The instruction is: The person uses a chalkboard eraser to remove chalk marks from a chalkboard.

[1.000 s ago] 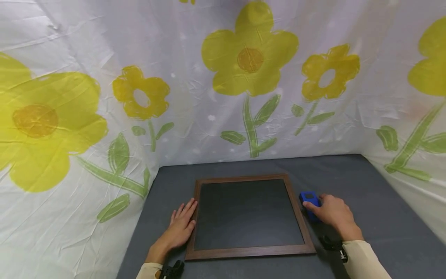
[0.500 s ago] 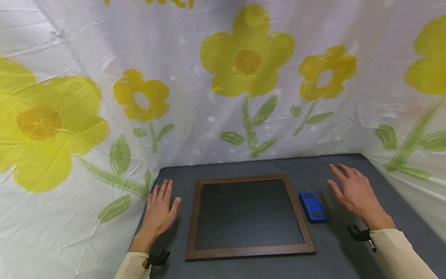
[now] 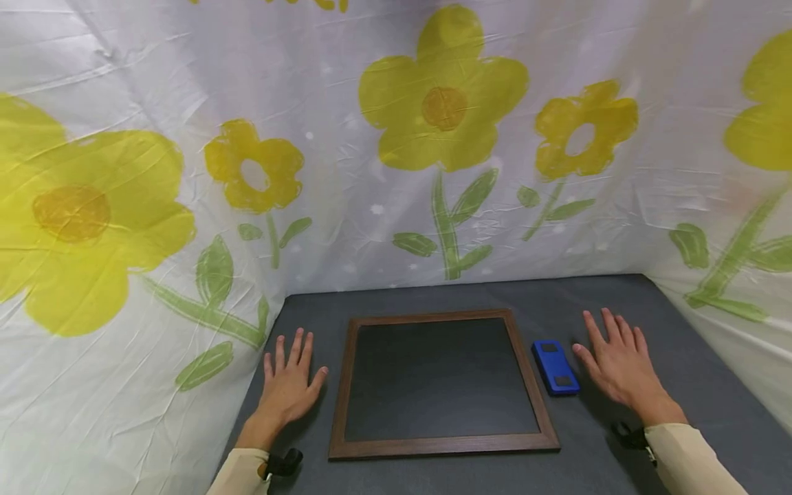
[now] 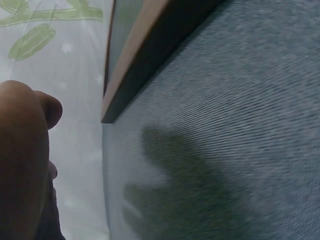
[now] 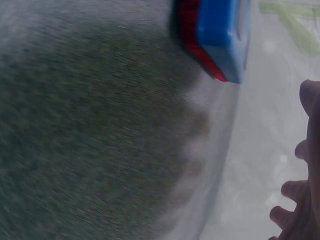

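Observation:
A small chalkboard [image 3: 442, 381] with a brown wooden frame lies flat on the dark grey table, its black surface bare. Close to its right side is a blue board eraser [image 3: 555, 368]; the right wrist view shows a red layer on the underside of the eraser [image 5: 217, 30]. My left hand [image 3: 287, 388], fingers spread, is left of the board and apart from it. To the right of the eraser is my right hand [image 3: 625, 364], also spread and holding nothing. Shadows in both wrist views suggest the hands are just above the cloth.
Dark grey cloth covers the table [image 3: 470, 292]. A white curtain [image 3: 346, 206] printed with yellow flowers hangs behind it and along both sides. Each wrist wears a black strap, and both sleeves are cream.
My right hand has let go of the eraser and moved right. My left hand has left the frame's left edge and shifted left. Both have lowered slightly in the last half second.

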Action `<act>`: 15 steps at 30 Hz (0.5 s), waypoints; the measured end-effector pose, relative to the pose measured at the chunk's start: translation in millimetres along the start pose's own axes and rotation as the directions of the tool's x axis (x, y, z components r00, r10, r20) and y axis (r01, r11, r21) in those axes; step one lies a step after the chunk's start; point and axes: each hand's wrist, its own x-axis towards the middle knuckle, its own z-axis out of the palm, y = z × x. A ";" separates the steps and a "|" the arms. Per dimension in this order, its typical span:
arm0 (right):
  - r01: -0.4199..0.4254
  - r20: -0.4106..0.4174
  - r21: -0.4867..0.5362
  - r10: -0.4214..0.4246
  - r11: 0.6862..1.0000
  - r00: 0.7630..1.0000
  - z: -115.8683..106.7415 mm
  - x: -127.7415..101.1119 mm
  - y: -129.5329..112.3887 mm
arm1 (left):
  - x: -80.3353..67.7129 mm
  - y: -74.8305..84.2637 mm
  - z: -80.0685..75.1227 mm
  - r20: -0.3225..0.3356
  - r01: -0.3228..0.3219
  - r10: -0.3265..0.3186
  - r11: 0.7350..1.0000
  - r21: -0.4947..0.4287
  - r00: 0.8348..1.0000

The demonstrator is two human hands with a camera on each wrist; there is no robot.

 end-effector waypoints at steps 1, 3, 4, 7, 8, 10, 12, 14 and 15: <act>-0.005 0.015 0.005 0.005 1.000 1.000 0.6 -2.2 0.9 | 0.2 0.3 2.4 0.014 -0.003 0.003 1.000 -0.005 1.000; -0.012 0.030 0.012 0.011 1.000 0.999 1.3 -5.8 1.9 | 1.0 1.8 6.1 0.034 -0.010 0.010 1.000 -0.012 0.999; -0.015 0.030 0.017 0.014 1.000 0.999 1.8 -7.1 2.3 | 1.5 2.4 7.5 0.040 -0.012 0.012 1.000 -0.014 0.999; -0.027 0.025 0.034 0.026 0.999 0.999 3.2 -9.2 3.1 | 2.4 3.2 9.4 0.050 -0.012 0.013 1.000 -0.011 0.999; -0.031 0.022 0.038 0.030 0.999 0.999 3.7 -9.4 3.4 | 2.7 3.4 9.4 0.048 -0.012 0.013 1.000 -0.013 0.999; -0.038 0.019 0.046 0.038 0.998 0.999 4.4 -9.6 3.9 | 2.5 3.6 9.2 0.050 -0.011 0.011 1.000 -0.014 0.999; -0.046 0.017 0.052 0.045 0.998 0.999 5.2 -9.5 4.7 | 2.1 3.8 9.1 0.053 -0.009 0.010 1.000 -0.017 0.999; -0.050 0.017 0.055 0.049 0.997 0.999 5.5 -9.3 5.3 | 1.6 3.6 9.4 0.055 -0.007 0.008 1.000 -0.020 0.998; -0.051 0.016 0.056 0.050 0.997 0.999 5.7 -9.2 5.5 | 1.4 3.7 9.5 0.058 -0.007 0.008 1.000 -0.022 0.998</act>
